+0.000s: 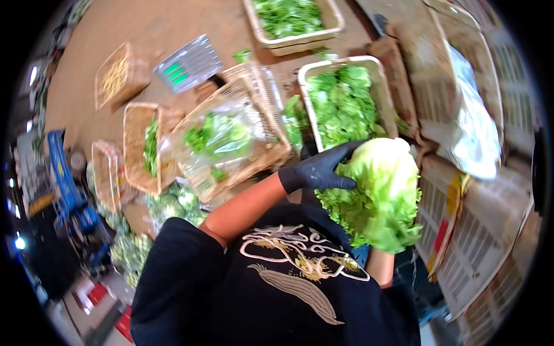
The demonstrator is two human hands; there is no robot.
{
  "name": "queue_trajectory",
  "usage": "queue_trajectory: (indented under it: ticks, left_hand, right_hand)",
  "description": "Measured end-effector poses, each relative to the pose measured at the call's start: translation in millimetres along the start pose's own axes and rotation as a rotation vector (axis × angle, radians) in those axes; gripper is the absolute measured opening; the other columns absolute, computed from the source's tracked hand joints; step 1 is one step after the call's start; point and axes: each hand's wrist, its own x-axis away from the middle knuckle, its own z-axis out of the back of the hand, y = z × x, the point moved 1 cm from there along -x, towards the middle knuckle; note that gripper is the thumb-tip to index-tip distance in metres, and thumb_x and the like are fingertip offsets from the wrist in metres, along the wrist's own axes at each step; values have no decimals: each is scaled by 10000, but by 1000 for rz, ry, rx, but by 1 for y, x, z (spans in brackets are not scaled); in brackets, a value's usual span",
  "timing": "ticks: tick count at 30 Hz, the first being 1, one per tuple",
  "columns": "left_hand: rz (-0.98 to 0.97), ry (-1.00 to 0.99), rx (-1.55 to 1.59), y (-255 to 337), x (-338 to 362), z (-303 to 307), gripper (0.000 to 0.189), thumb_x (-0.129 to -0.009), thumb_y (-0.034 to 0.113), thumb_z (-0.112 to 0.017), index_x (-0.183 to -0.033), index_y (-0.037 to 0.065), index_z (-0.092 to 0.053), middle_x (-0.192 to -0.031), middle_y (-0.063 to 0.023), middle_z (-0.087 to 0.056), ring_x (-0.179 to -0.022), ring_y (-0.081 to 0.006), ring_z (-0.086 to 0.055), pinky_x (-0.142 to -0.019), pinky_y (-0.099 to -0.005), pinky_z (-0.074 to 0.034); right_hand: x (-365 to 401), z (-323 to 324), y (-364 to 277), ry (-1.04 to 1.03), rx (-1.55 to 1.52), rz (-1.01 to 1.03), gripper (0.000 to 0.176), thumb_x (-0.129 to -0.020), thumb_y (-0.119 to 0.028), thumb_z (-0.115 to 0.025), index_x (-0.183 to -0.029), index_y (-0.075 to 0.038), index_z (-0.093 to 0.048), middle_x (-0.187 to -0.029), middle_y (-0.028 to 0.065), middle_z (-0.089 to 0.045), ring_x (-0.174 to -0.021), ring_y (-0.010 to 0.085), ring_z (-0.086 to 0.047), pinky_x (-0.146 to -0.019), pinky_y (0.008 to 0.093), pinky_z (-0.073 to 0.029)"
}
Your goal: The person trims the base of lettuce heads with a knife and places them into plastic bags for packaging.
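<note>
A large head of leafy green lettuce [378, 193], pale at its top end and frilled along its leaves, is held up in front of my chest. My left hand [320, 171], in a black glove, grips its left side, with the thumb lying across the leaves and the fingertips hidden behind it. My right forearm rises behind the lower part of the lettuce, which hides my right hand. Just beyond the lettuce stands a cream-coloured crate [304, 86] filled with loose green leaves [346, 104].
Another crate of greens [288, 17] stands farther off. A tilted basket [271, 155] holds bagged greens [222, 135]. Near a digital scale [189, 63] is a basket of yellowish produce [113, 78]. Large slatted crates [461, 230] line the right side. Bagged vegetables [131, 254] lie at lower left.
</note>
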Motion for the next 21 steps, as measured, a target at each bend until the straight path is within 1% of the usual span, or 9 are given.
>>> queue_trajectory:
  ticks: [1, 2, 5, 7, 12, 14, 16, 18, 21]
  left_hand:
    - [165, 67, 225, -3, 27, 16, 850, -735, 298, -686, -1353, -19, -196, -1352, -133, -325, -1240, -212, -305, -1043, -331, -212]
    - [43, 121, 266, -42, 55, 37, 808, -757, 324, -666, -1349, 0, -223, -1332, -130, -355, -1221, -211, -338, -1020, -329, -272]
    - [100, 516, 563, -106, 145, 75, 745, -779, 328, -631, -1340, 11, -258, -1266, -136, -429, -1185, -209, -386, -999, -321, -307]
    - [185, 810, 640, -125, 202, 109, 726, -778, 331, -632, -1327, 13, -279, -1248, -134, -442, -1169, -210, -398, -991, -319, -313]
    - [301, 1399, 383, -118, 369, 209, 679, -774, 339, -634, -1293, 20, -334, -1203, -129, -476, -1129, -212, -429, -970, -315, -330]
    - [367, 1536, 139, -89, 435, 247, 661, -773, 342, -635, -1280, 22, -356, -1184, -128, -490, -1113, -212, -442, -962, -313, -336]
    - [446, 1585, -128, -54, 479, 280, 643, -771, 345, -636, -1266, 25, -378, -1166, -126, -504, -1097, -213, -454, -953, -311, -343]
    - [517, 1500, -367, -27, 486, 309, 626, -770, 348, -636, -1253, 27, -400, -1148, -124, -517, -1081, -214, -467, -945, -309, -349]
    - [622, 1122, -606, -28, 436, 351, 602, -767, 353, -637, -1233, 31, -433, -1121, -121, -538, -1057, -215, -486, -933, -306, -359]
  right_hand:
    - [-6, -19, 9, -87, 132, -29, 361, -878, -202, -501, -1168, 12, -483, -1034, 105, -588, -897, 137, -555, -779, 272, -443]
    - [-15, -39, 19, -183, 254, -40, 357, -877, -195, -502, -1167, 14, -484, -1038, 106, -586, -906, 138, -555, -786, 274, -442]
    - [-36, -104, 59, -416, 524, 18, 347, -875, -173, -507, -1162, 20, -487, -1048, 107, -583, -936, 142, -554, -809, 282, -439]
    - [-52, -149, 91, -311, 473, -50, 349, -846, -159, -554, -1135, 30, -504, -1042, 118, -588, -941, 142, -556, -813, 276, -435]
    - [-147, -212, 232, -195, 513, 71, 455, -768, -209, -670, -1105, 45, -498, -882, 69, -600, -709, 98, -572, -602, 230, -454]
    - [-177, -246, 268, -173, 456, -128, 462, -748, -223, -689, -1062, 60, -502, -766, 29, -572, -571, 79, -539, -470, 226, -426]
    - [-213, -248, 318, -252, 544, -308, 478, -735, -251, -695, -1060, 51, -517, -773, 79, -597, -573, 101, -557, -445, 226, -417]
    - [-215, -238, 333, -387, 210, -504, 402, -752, -201, -663, -1075, -2, -531, -672, 10, -541, -504, 80, -484, -449, 207, -392]
    - [-188, -203, 316, -325, -231, -693, 333, -782, -147, -576, -1066, 6, -493, -632, 32, -511, -472, 100, -477, -417, 213, -376]
